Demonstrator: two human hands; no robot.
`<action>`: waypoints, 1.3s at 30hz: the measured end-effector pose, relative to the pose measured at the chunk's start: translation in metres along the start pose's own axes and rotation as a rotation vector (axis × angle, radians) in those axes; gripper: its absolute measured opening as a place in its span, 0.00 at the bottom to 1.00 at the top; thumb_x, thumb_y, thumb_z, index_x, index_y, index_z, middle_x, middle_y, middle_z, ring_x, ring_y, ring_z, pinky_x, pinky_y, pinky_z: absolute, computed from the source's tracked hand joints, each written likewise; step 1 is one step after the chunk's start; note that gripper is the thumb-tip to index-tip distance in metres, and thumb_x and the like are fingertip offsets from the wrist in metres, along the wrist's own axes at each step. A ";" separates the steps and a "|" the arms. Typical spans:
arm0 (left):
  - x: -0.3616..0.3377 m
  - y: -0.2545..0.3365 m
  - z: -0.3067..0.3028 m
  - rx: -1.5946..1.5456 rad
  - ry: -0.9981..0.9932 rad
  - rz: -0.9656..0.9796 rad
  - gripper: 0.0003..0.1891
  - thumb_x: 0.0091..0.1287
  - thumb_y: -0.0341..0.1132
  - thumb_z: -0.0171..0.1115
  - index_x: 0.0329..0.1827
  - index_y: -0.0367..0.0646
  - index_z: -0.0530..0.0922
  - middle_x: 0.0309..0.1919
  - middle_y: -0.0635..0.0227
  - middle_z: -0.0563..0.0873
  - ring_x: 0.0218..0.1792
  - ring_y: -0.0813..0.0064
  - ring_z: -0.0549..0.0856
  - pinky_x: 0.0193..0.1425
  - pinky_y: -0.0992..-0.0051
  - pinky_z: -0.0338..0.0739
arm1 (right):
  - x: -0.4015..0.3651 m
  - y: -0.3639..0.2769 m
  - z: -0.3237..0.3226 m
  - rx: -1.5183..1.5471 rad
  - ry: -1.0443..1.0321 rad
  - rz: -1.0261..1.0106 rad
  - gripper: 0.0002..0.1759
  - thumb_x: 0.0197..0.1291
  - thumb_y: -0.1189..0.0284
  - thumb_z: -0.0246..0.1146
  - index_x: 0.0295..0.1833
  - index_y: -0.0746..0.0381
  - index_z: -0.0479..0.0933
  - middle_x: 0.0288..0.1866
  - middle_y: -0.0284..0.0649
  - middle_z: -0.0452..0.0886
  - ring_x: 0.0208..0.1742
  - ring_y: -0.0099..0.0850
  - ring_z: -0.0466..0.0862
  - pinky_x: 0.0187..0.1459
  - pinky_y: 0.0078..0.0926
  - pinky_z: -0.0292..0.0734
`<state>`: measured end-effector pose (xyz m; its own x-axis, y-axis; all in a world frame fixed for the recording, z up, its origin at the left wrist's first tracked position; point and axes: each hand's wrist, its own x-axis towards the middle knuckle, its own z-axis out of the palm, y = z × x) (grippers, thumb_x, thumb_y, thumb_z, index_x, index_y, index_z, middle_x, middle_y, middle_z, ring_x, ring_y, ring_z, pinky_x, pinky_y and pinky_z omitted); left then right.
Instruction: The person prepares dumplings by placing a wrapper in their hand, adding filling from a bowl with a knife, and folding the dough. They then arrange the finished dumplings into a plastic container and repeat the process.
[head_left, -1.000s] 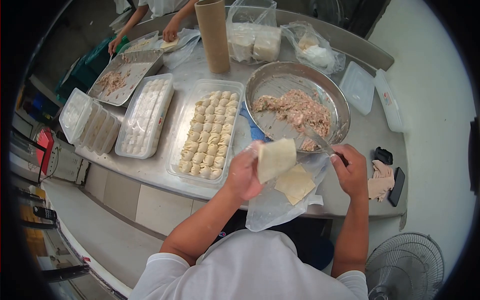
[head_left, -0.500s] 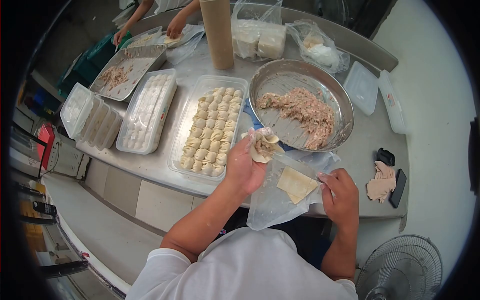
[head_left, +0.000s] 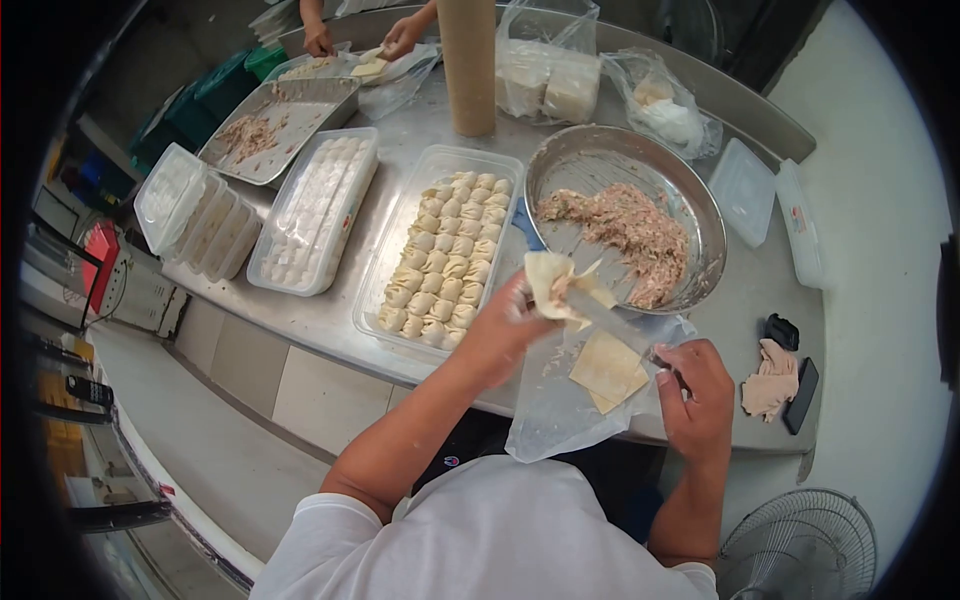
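Spatula [head_left: 605, 318]'s out of the meat pan [head_left: 708, 230] now, blade at the dumpling wrapper [head_left: 543, 275] just this side of that pan, so filling's probably going on. Left hand [head_left: 503, 335] fingers grip the wrapper, right hand [head_left: 697, 395] fingers the spatula.

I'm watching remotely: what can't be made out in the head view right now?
All in the head view:
Left hand: fingers lost in motion blur.
Wrapper: amount of filling hidden by its folds and the blade.
Blade's handle: mostly covered by the right hand.
Tube: top cut off by the upper edge.
Fan: lower part cut off by the bottom edge.
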<state>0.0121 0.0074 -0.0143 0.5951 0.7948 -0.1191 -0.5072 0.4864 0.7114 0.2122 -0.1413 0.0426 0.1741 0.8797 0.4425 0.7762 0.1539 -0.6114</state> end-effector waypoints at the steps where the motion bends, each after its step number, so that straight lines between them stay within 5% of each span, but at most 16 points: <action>1: -0.004 0.000 -0.001 0.386 -0.070 0.126 0.21 0.70 0.32 0.62 0.65 0.42 0.71 0.57 0.60 0.83 0.59 0.65 0.83 0.62 0.67 0.78 | 0.001 -0.001 -0.001 -0.014 -0.074 -0.018 0.16 0.52 0.84 0.65 0.48 0.63 0.84 0.37 0.46 0.78 0.36 0.42 0.82 0.37 0.34 0.78; 3: -0.007 0.009 0.007 1.028 -0.122 0.337 0.21 0.61 0.27 0.71 0.56 0.39 0.74 0.49 0.56 0.84 0.53 0.57 0.85 0.56 0.66 0.78 | 0.001 -0.005 -0.003 -0.029 -0.151 -0.031 0.16 0.52 0.84 0.65 0.48 0.64 0.84 0.36 0.46 0.78 0.35 0.42 0.82 0.36 0.34 0.78; 7: 0.003 0.007 -0.003 1.251 -0.200 0.385 0.17 0.61 0.27 0.71 0.52 0.39 0.77 0.43 0.64 0.83 0.47 0.70 0.84 0.54 0.67 0.79 | 0.010 -0.014 -0.021 -0.204 -0.229 -0.107 0.16 0.52 0.84 0.65 0.48 0.64 0.84 0.35 0.45 0.77 0.33 0.42 0.80 0.35 0.35 0.77; 10: 0.010 0.001 -0.006 1.282 -0.129 0.654 0.13 0.65 0.30 0.70 0.49 0.39 0.77 0.37 0.66 0.83 0.39 0.74 0.84 0.47 0.69 0.81 | 0.011 -0.010 -0.029 -0.166 -0.169 -0.031 0.14 0.52 0.82 0.67 0.47 0.64 0.84 0.34 0.44 0.77 0.30 0.39 0.79 0.34 0.33 0.75; 12: 0.012 0.003 -0.003 0.997 0.016 0.378 0.09 0.70 0.32 0.67 0.46 0.39 0.77 0.33 0.68 0.82 0.32 0.78 0.84 0.38 0.72 0.82 | 0.010 -0.005 -0.023 -0.103 -0.108 0.039 0.14 0.52 0.81 0.68 0.46 0.65 0.83 0.32 0.42 0.77 0.29 0.36 0.78 0.33 0.31 0.74; 14: 0.009 -0.003 0.003 0.951 0.035 0.351 0.08 0.73 0.34 0.65 0.45 0.39 0.77 0.31 0.69 0.83 0.29 0.83 0.82 0.34 0.77 0.81 | 0.000 0.014 -0.002 0.079 -0.131 0.223 0.10 0.55 0.77 0.71 0.43 0.66 0.83 0.29 0.36 0.76 0.28 0.27 0.75 0.33 0.27 0.72; 16: 0.012 -0.026 0.001 0.577 -0.038 0.351 0.08 0.74 0.36 0.64 0.43 0.40 0.77 0.32 0.71 0.83 0.29 0.82 0.82 0.38 0.75 0.82 | -0.008 0.018 0.035 0.309 -0.114 0.274 0.11 0.58 0.74 0.72 0.44 0.66 0.82 0.28 0.32 0.76 0.27 0.24 0.74 0.31 0.25 0.70; 17: 0.010 -0.032 0.008 0.430 -0.103 0.313 0.11 0.75 0.38 0.63 0.48 0.39 0.79 0.39 0.70 0.84 0.38 0.81 0.82 0.48 0.73 0.81 | -0.010 0.013 0.051 0.536 -0.091 0.325 0.12 0.60 0.71 0.72 0.45 0.66 0.81 0.28 0.29 0.75 0.27 0.20 0.72 0.30 0.22 0.69; 22: 0.000 -0.041 0.030 0.225 -0.162 0.155 0.16 0.75 0.40 0.62 0.59 0.40 0.80 0.54 0.61 0.82 0.55 0.71 0.80 0.62 0.72 0.74 | 0.002 -0.010 0.086 1.137 0.009 0.598 0.18 0.66 0.65 0.69 0.53 0.66 0.77 0.30 0.28 0.76 0.23 0.13 0.68 0.22 0.16 0.60; 24: 0.006 -0.027 0.017 0.867 -0.195 0.701 0.15 0.71 0.35 0.64 0.59 0.41 0.81 0.54 0.56 0.83 0.53 0.63 0.83 0.61 0.70 0.76 | 0.005 -0.008 0.086 1.186 0.082 0.563 0.18 0.66 0.65 0.70 0.53 0.66 0.78 0.31 0.28 0.76 0.22 0.14 0.68 0.21 0.15 0.59; 28: -0.005 0.012 0.015 0.993 -0.383 0.662 0.19 0.63 0.27 0.69 0.58 0.44 0.83 0.53 0.57 0.84 0.52 0.60 0.85 0.59 0.67 0.79 | 0.007 0.010 0.076 1.302 0.048 0.569 0.20 0.65 0.66 0.70 0.54 0.68 0.77 0.31 0.30 0.77 0.21 0.14 0.67 0.20 0.15 0.59; 31: 0.003 0.033 -0.003 1.112 -0.542 0.650 0.21 0.55 0.20 0.71 0.54 0.46 0.85 0.51 0.62 0.86 0.51 0.62 0.86 0.55 0.66 0.82 | 0.007 0.013 0.071 1.207 -0.175 0.585 0.24 0.63 0.65 0.69 0.60 0.68 0.75 0.37 0.33 0.79 0.23 0.14 0.68 0.23 0.13 0.62; 33: 0.024 0.059 -0.024 1.307 -0.588 0.474 0.21 0.51 0.18 0.73 0.49 0.46 0.86 0.49 0.66 0.87 0.49 0.64 0.86 0.53 0.67 0.83 | 0.006 0.009 0.069 0.910 -0.270 0.540 0.25 0.63 0.67 0.69 0.62 0.70 0.75 0.42 0.36 0.82 0.26 0.15 0.70 0.25 0.13 0.64; 34: 0.039 0.076 -0.036 1.476 -0.478 0.506 0.16 0.52 0.19 0.72 0.44 0.44 0.85 0.47 0.68 0.87 0.48 0.65 0.87 0.52 0.69 0.83 | 0.004 0.008 0.065 0.911 -0.266 0.543 0.25 0.63 0.67 0.69 0.62 0.70 0.75 0.42 0.36 0.82 0.26 0.15 0.70 0.25 0.13 0.64; 36: 0.082 0.113 -0.074 1.645 -0.232 0.543 0.11 0.55 0.22 0.73 0.41 0.40 0.83 0.44 0.63 0.86 0.45 0.64 0.86 0.51 0.70 0.82 | 0.000 0.012 0.053 0.710 -0.223 0.467 0.23 0.65 0.69 0.69 0.61 0.70 0.77 0.41 0.33 0.79 0.43 0.20 0.76 0.50 0.20 0.73; 39: 0.121 0.161 -0.115 1.936 -0.106 0.635 0.14 0.55 0.24 0.72 0.45 0.39 0.81 0.45 0.57 0.85 0.48 0.55 0.86 0.55 0.64 0.81 | -0.019 0.038 0.043 0.644 -0.181 0.492 0.21 0.65 0.70 0.69 0.60 0.68 0.77 0.43 0.32 0.78 0.43 0.19 0.75 0.48 0.20 0.72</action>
<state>-0.0692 0.2236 0.0065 0.7008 0.6074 0.3742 0.5325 -0.7944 0.2922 0.2125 -0.1332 -0.0169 0.2603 0.9641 -0.0521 0.1290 -0.0882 -0.9877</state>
